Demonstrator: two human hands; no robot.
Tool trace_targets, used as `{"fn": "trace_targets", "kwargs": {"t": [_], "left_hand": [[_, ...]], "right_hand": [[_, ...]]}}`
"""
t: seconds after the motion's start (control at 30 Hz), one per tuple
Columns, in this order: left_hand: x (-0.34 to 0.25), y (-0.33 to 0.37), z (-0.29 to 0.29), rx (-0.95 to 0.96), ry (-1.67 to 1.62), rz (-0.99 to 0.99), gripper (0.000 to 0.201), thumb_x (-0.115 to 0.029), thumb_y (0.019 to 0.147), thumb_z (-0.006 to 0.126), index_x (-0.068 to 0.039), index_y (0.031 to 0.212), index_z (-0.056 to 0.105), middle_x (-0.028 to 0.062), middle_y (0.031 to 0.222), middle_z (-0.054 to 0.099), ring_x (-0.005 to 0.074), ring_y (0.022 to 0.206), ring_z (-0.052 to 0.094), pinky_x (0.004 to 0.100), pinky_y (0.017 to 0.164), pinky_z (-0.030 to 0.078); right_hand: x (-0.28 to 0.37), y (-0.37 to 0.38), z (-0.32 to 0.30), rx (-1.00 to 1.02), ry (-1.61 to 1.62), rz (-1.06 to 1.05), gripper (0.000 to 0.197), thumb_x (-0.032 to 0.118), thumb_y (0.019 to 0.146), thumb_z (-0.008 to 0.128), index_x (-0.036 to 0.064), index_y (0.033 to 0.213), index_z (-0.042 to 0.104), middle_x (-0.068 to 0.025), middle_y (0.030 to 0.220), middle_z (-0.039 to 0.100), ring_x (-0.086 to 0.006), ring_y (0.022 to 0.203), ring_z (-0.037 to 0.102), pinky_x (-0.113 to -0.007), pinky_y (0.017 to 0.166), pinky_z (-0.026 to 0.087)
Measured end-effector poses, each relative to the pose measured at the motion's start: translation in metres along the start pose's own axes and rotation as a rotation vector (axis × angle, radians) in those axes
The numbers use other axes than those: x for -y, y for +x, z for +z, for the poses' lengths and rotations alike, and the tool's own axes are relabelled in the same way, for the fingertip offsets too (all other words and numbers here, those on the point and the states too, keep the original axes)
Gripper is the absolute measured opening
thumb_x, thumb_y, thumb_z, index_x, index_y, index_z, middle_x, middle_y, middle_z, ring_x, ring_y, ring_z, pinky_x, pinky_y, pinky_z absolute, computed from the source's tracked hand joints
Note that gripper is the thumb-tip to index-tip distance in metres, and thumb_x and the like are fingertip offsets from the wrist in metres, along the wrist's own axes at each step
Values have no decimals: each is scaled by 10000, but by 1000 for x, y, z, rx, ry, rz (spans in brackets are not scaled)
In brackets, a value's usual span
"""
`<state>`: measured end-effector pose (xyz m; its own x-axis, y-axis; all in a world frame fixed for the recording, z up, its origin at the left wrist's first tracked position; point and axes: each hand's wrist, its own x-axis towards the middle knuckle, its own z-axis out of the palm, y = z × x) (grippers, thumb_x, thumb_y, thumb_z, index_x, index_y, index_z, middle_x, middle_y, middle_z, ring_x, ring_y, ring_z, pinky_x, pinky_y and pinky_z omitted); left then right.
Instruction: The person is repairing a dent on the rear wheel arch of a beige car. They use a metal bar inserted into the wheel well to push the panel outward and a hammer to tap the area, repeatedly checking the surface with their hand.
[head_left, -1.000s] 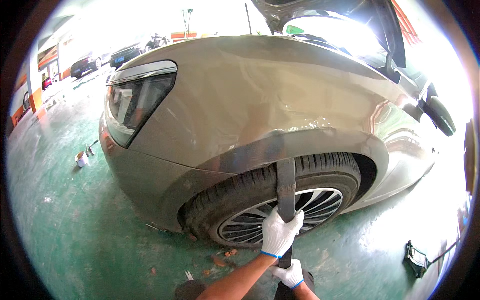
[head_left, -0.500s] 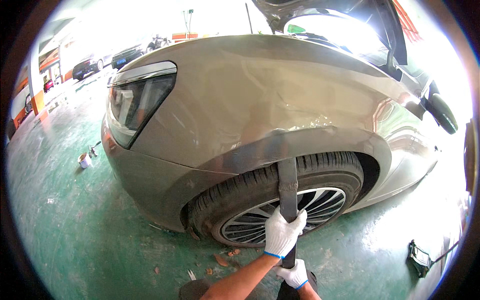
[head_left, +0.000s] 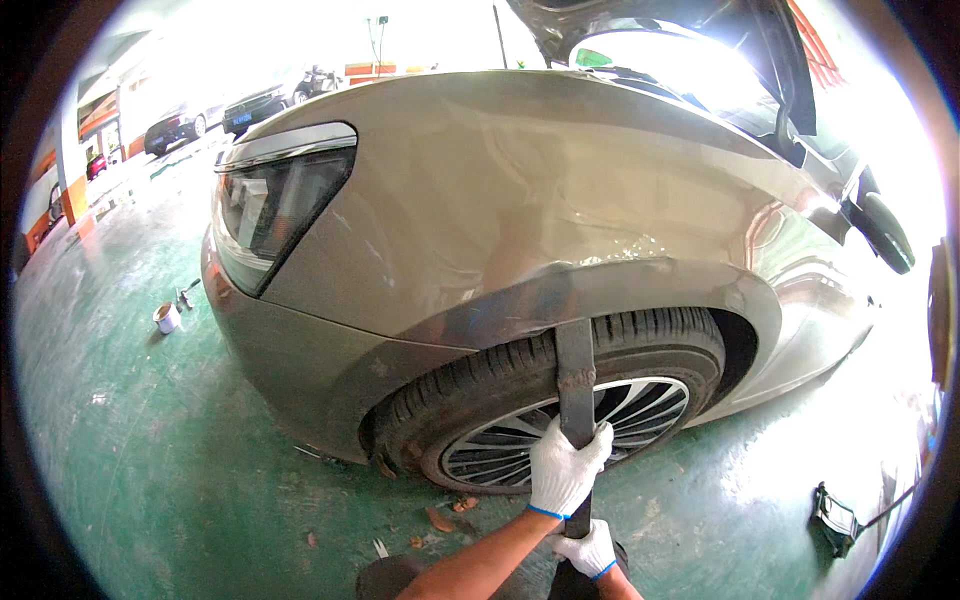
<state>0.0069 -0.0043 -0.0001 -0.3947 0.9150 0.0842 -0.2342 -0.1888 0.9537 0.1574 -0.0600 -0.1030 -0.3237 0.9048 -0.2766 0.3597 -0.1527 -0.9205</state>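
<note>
Gripping a long, flat dark bar (head_left: 575,355), the left hand (head_left: 566,470), in a white knitted glove with a blue cuff edge, has its fingers clamped around the shaft. Lower down, the right hand (head_left: 589,550), gloved alike, has its fingers wrapped about the same bar. From where I stand, the bar rises nearly upright in front of the tyre (head_left: 465,378) and spoked wheel (head_left: 497,455), its upper end at the lip of the wheel arch (head_left: 680,283); I can't tell how far it goes behind. Above spreads the bronze-beige fender (head_left: 470,190). The headlight (head_left: 275,205) sits to its left, the raised hood (head_left: 790,60) to the upper right. On the green floor (head_left: 180,450), dry leaves (head_left: 439,519) lie near the tyre, and a small white tub (head_left: 168,321) stands farther left.
</note>
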Motion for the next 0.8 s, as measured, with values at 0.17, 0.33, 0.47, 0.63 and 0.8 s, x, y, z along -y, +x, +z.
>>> {"fn": "trace_targets", "kwargs": {"t": [0.17,0.33,0.47,0.63,0.8], "left_hand": [[-9,-2,-2,17,32,-27,195,-170,908,793,-16,880,677,22,673,683,81,565,635,268,532,500],[-2,1,-4,51,12,-82,218,-185,905,794,-16,847,670,31,656,684,83,570,638,267,548,507],[-5,4,-4,15,100,-9,227,-198,910,789,-24,824,672,22,647,680,76,581,642,269,549,507],[-2,2,-6,19,74,-34,216,-190,908,791,-29,831,669,16,660,681,79,575,637,267,542,496],[-5,0,-4,30,17,-48,217,-185,907,791,-33,824,660,15,653,674,81,571,633,267,548,497]], "right_hand": [[-9,5,0,3,25,44,137,131,815,795,30,907,785,-7,728,728,-88,659,666,-285,630,545],[-21,8,1,-8,-70,-11,142,174,805,805,56,876,769,-2,694,726,-86,647,675,-300,621,544],[-41,29,4,-34,-169,-180,165,223,810,806,73,868,766,-18,684,729,-95,623,680,-300,618,543],[-29,20,6,18,-126,-133,169,217,817,803,57,830,752,0,671,715,-67,605,650,-298,595,535],[-20,15,7,-4,-44,-146,157,190,806,815,49,864,780,-1,682,717,-71,632,650,-294,607,543]]}}
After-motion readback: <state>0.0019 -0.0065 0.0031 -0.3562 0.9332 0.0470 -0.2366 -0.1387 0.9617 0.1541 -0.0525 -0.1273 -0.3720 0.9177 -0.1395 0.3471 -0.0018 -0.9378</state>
